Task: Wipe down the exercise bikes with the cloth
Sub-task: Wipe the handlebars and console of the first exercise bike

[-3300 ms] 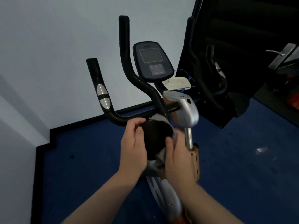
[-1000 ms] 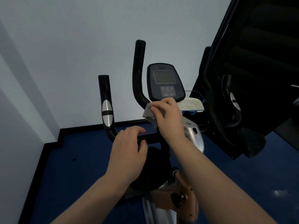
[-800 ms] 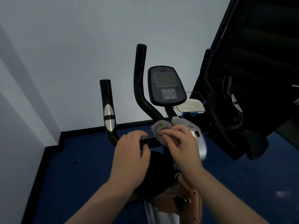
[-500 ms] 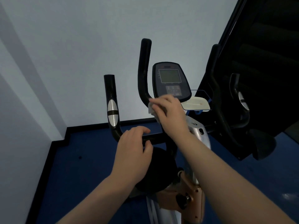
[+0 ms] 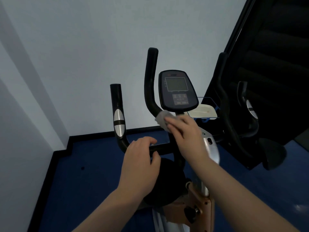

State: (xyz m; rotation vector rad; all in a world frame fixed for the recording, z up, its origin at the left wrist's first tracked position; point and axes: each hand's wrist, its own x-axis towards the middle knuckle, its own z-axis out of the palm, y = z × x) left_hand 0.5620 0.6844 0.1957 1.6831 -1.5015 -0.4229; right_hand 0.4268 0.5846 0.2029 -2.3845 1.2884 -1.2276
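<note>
Over on the left a pale wall (image 5: 70, 52) runs down to a black skirting and a blue floor (image 5: 93, 181). Next comes the exercise bike (image 5: 209, 148), its outer left handlebar (image 5: 117, 114) standing upright with a silver sensor pad set into the black grip. The person's left hand (image 5: 142, 164) rests over the horizontal bar just right of that bend, fingers (image 5: 147, 139) loosely curved across the top and the thumb alongside; whether they wrap fully round the bar I cannot tell. Below it sits a round black housing (image 5: 168, 181) and an orange frame section with a black knob (image 5: 192, 213). Further right, the taller inner handlebar (image 5: 150, 81) rises and curves, and at its lower bend the grey cloth (image 5: 163, 118) is pressed against the bar. The right hand (image 5: 185, 133) grips that cloth, fingers (image 5: 173, 123) bunched together on it, slightly blurred. Just above is the console (image 5: 178, 91) with its dark screen and buttons. Beside the console lies a pale tray (image 5: 204, 112) on a blue wire holder. At the far right stands dark equipment (image 5: 270, 81), mostly in shadow.
</note>
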